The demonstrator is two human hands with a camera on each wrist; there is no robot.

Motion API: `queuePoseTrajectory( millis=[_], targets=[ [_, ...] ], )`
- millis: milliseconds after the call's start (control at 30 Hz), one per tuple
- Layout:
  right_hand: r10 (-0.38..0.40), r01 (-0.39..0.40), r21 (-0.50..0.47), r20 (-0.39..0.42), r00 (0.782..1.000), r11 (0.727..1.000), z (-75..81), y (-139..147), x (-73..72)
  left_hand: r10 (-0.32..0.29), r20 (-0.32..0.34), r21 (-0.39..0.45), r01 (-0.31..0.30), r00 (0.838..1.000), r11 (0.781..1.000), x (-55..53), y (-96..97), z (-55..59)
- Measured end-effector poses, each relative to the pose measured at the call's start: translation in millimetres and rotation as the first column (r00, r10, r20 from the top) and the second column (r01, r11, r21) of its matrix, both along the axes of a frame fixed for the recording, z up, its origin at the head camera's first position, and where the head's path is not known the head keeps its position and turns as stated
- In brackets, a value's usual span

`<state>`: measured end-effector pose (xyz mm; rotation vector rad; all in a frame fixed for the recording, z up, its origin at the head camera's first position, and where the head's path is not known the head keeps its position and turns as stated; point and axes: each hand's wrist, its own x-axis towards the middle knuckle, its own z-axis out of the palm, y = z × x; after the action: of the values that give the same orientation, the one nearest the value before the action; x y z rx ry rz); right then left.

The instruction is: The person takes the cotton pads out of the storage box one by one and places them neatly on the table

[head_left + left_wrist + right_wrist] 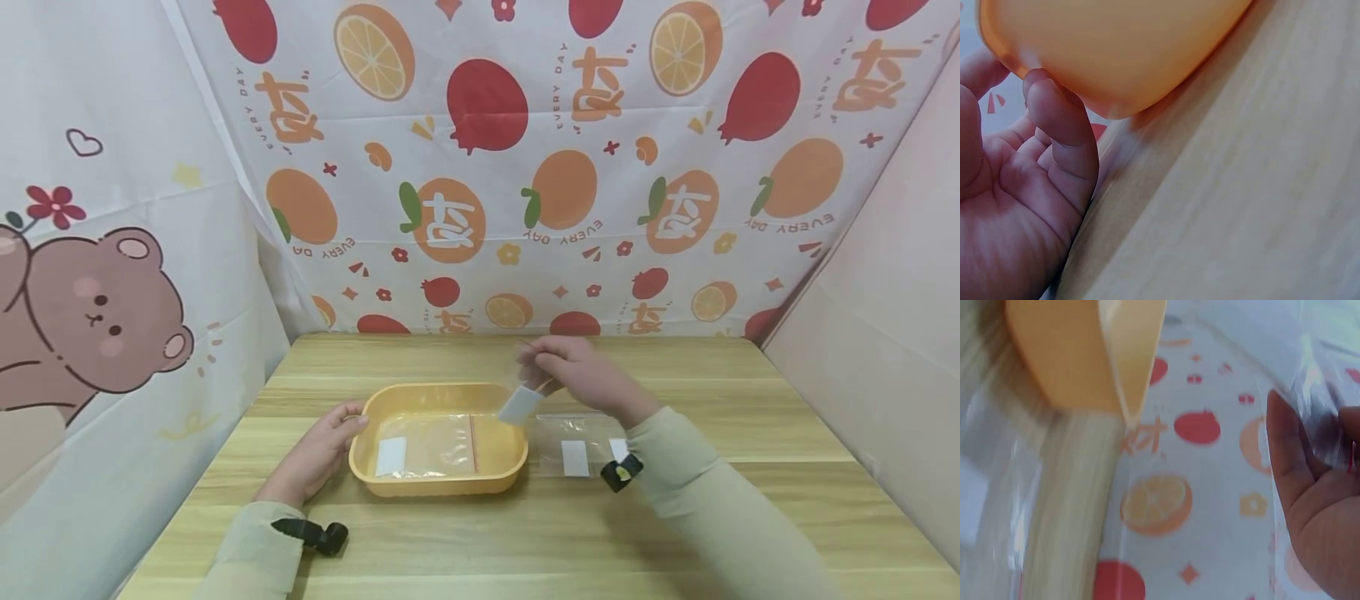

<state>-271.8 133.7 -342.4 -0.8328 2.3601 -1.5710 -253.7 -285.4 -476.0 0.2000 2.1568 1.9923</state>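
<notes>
A yellow plastic tray (pixel 450 487) stands on the table, and a clear zip bag (pixel 438 433) with a white label and a red zip line lies flat inside it. My left hand (pixel 324 448) pinches the tray's left rim, thumb on the near side in the left wrist view. Over the tray's right end, my right hand (pixel 573 367) holds another clear zip bag (pixel 1260 350) by its upper edge. Its white label (pixel 520 405) hangs tilted below the fingers, close over the tray's right rim.
More clear bags (pixel 555 446) with white labels lie on the wooden table (pixel 480 550) just right of the tray, partly under the right sleeve. Behind the table hangs a fruit-print curtain (pixel 480 192); pale cloth walls close off both sides.
</notes>
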Motion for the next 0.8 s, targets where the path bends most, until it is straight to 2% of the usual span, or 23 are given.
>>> queuePoseTrajectory(
  millis=[300,433,633,800],
  targets=[
    [-0.005,0.011,0.184,-0.034,0.999,0.983,9.1,61,-2.8,-0.004,0.001,0.012,0.004,1.0,1.0,0.2,-0.9,0.5],
    [0.007,-0.008,0.249,0.003,1.0,0.968,7.7,85,-3.9,0.002,0.011,0.0,-0.002,1.0,1.0,1.0,-0.9,-0.2],
    [-0.034,0.012,0.331,0.062,0.998,0.944,-0.4,119,-3.5,0.012,0.021,-0.004,-0.012,1.0,1.0,0.9,0.0,0.5],
    [-0.067,0.02,0.362,0.12,0.991,0.932,-10.6,149,-4.8,0.007,0.014,-0.002,-0.007,1.0,1.0,0.3,-0.4,0.7]
  ],
)
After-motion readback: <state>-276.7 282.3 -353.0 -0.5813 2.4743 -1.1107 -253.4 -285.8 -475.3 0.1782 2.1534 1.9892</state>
